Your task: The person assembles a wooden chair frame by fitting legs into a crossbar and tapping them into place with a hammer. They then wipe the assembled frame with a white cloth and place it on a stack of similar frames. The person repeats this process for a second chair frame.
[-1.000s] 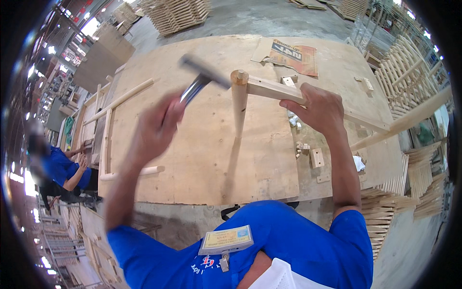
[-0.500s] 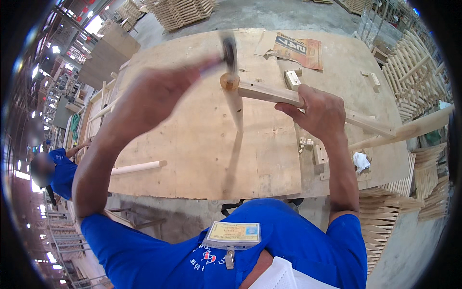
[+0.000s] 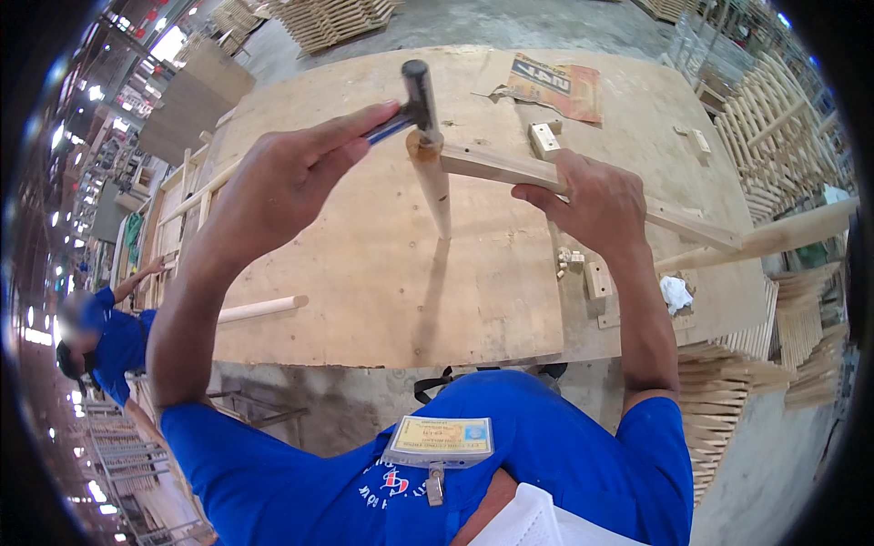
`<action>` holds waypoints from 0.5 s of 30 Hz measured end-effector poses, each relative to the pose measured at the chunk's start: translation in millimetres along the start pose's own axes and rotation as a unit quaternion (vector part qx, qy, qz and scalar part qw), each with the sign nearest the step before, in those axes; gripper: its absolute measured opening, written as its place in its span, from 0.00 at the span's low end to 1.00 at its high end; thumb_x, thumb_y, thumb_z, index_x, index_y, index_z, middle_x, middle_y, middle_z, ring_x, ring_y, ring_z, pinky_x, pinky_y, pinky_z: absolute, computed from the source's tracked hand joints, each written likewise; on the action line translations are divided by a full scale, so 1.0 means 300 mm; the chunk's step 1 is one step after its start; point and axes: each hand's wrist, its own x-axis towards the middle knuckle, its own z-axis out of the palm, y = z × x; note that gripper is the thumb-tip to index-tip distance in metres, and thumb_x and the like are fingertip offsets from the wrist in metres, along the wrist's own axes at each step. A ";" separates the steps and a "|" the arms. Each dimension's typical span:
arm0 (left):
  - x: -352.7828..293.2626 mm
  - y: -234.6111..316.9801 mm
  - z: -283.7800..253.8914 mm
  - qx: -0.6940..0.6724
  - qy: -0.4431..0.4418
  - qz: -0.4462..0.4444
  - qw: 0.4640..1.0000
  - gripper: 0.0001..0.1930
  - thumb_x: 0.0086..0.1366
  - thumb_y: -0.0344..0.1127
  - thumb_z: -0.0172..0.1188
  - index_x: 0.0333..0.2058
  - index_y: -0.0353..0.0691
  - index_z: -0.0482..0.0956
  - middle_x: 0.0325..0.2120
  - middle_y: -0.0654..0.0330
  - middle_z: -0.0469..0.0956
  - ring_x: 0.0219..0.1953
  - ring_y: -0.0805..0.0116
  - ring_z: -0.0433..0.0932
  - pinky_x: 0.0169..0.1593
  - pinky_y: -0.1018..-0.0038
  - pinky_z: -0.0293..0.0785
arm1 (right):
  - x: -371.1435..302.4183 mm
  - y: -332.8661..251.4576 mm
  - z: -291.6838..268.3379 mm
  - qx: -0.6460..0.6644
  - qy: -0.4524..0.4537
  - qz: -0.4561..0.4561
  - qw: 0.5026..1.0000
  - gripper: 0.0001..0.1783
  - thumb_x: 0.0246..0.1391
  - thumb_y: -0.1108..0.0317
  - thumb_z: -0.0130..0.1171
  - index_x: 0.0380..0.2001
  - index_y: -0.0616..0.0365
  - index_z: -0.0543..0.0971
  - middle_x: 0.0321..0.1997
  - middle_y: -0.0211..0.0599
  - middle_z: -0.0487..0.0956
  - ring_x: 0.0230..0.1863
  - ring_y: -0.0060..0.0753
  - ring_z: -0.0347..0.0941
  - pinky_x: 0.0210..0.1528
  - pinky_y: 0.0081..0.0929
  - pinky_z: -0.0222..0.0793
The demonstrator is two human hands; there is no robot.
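Two finger grips: left hand point(image 3: 278, 187) on hammer point(image 3: 418, 94), now swung to the round leg point(image 3: 433, 193), seemingly striking its top; right hand point(image 3: 596, 202) on adjoining rail point(image 3: 499, 166).

At one o'clock in the view, a flat, torn-edged orange and tan cardboard piece point(image 3: 566, 98) carries large block characters on a dark band, with smaller print above. At six o'clock, a pale-yellow rectangular badge in a plastic holder point(image 3: 442, 439) bears lines too small to read. Toward its seven o'clock, the blue fabric shirt point(image 3: 519, 428) shows white lettering around a red-and-white emblem point(image 3: 394, 481).
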 end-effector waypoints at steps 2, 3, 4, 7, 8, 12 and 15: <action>-0.029 -0.033 0.054 -0.071 0.053 -0.027 0.996 0.23 0.77 0.32 0.55 0.69 0.48 0.74 0.24 0.73 0.75 0.25 0.82 0.62 0.31 0.81 0.64 | -0.013 0.044 0.030 0.025 0.034 -0.018 0.999 0.35 0.53 0.28 0.65 0.24 0.52 0.76 0.21 0.36 0.79 0.24 0.48 0.80 0.29 0.47 0.73; -0.098 -0.141 0.098 -0.107 0.068 -0.040 0.991 0.25 0.78 0.33 0.53 0.71 0.48 0.70 0.24 0.73 0.72 0.24 0.84 0.63 0.29 0.82 0.63 | 0.001 0.039 0.039 0.043 0.029 -0.029 0.998 0.32 0.53 0.31 0.68 0.26 0.52 0.77 0.23 0.36 0.79 0.26 0.48 0.80 0.30 0.45 0.74; -0.164 -0.240 0.140 -0.141 0.083 -0.050 0.985 0.26 0.79 0.35 0.51 0.74 0.48 0.66 0.23 0.73 0.69 0.23 0.86 0.64 0.27 0.83 0.63 | 0.024 0.025 0.050 0.058 0.023 -0.039 0.997 0.30 0.52 0.35 0.70 0.28 0.52 0.77 0.26 0.36 0.79 0.29 0.47 0.80 0.32 0.44 0.74; -0.224 -0.228 0.466 -0.255 0.167 -0.234 0.923 0.25 0.81 0.37 0.49 0.74 0.51 0.65 0.23 0.73 0.68 0.21 0.87 0.62 0.22 0.84 0.60 | -0.039 0.131 0.005 0.055 0.107 -0.033 0.992 0.27 0.52 0.36 0.71 0.31 0.51 0.80 0.34 0.34 0.80 0.36 0.44 0.80 0.38 0.40 0.75; -0.285 -0.363 0.592 -0.215 0.193 -0.197 0.937 0.25 0.80 0.35 0.52 0.73 0.51 0.68 0.24 0.72 0.68 0.24 0.85 0.63 0.26 0.83 0.62 | -0.047 0.122 -0.014 0.060 0.115 -0.035 0.991 0.25 0.51 0.39 0.73 0.32 0.50 0.81 0.36 0.34 0.80 0.39 0.43 0.80 0.39 0.40 0.76; -0.322 -0.461 0.901 -0.086 0.057 -0.253 0.962 0.22 0.79 0.40 0.56 0.69 0.48 0.75 0.38 0.62 0.79 0.38 0.73 0.74 0.45 0.75 0.72 | -0.241 0.170 -0.115 0.066 0.312 0.001 0.948 0.21 0.50 0.54 0.79 0.44 0.48 0.84 0.48 0.34 0.81 0.51 0.43 0.77 0.54 0.38 0.74; -0.285 -0.467 0.960 -0.027 0.050 -0.183 0.981 0.26 0.77 0.48 0.56 0.69 0.43 0.73 0.62 0.52 0.77 0.66 0.58 0.72 0.68 0.62 0.67 | -0.537 0.338 -0.247 0.024 0.525 0.210 0.824 0.30 0.57 0.71 0.69 0.62 0.61 0.71 0.58 0.44 0.74 0.61 0.44 0.69 0.65 0.44 0.67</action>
